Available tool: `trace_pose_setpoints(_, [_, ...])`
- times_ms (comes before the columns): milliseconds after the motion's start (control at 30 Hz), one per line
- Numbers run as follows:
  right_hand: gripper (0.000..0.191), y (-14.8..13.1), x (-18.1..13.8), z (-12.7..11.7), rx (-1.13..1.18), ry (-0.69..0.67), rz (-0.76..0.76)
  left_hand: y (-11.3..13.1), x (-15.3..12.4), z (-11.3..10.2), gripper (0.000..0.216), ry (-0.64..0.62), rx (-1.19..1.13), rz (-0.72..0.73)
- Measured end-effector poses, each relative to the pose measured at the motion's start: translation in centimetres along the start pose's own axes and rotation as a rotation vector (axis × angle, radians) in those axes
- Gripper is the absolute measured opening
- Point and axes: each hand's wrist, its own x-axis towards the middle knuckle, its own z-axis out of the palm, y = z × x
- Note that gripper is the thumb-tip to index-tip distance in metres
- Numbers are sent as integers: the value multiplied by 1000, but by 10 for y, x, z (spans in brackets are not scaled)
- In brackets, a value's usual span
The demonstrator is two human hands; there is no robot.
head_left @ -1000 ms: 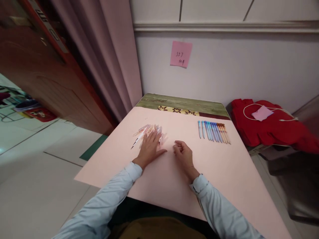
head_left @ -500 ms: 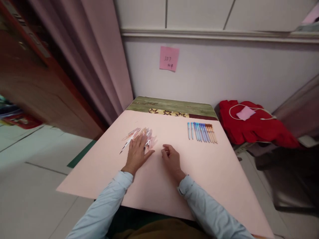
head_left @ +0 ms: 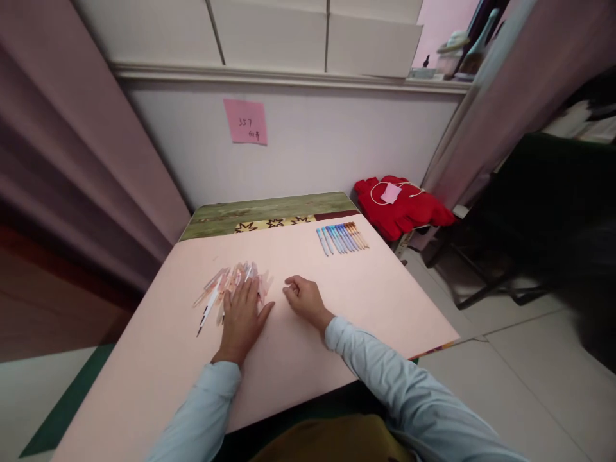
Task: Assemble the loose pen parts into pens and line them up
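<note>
My left hand [head_left: 241,319] lies palm down with spread fingers over the near side of a loose pile of pens [head_left: 235,277], covering part of it. The pens are mostly pale pink and clear, and a white pen with a dark tip [head_left: 208,312] sticks out towards the front left. To the right of the pile, my right hand [head_left: 305,298] rests near the table with curled fingers; I see nothing in it. Farther back on the right, a neat row of pens [head_left: 341,239] runs from light blue through purple-blue to brown-orange.
A pale pink sheet [head_left: 298,359] covers most of the table, leaving a green wood-patterned strip [head_left: 269,209] at the back. A red cloth [head_left: 404,215] with a white cord lies beyond the right corner. On the wall hangs a pink note [head_left: 245,122]. A dark chair stands at right.
The view has turned to the right, so the table and wall note sit farther left. My left hand stays on the pile, and my right hand remains curled beside it.
</note>
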Motion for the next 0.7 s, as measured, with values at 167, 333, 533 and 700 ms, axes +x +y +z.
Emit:
trace_pose_setpoints(167, [22, -2, -4, -1, 16, 31, 21, -2, -2, 4, 63, 22, -11, -6])
trace_pose_setpoints(333, [24, 0, -8, 5, 74, 63, 55, -1, -4, 4, 63, 20, -14, -20])
trace_pose_setpoints(533, [27, 5, 15, -33, -279, 241, 93, -1, -5, 0, 58, 38, -36, -34])
trace_pose_setpoints(700, [28, 14, 66, -81, -859, 105, 218, -5, -5, 3, 56, 80, -36, -47])
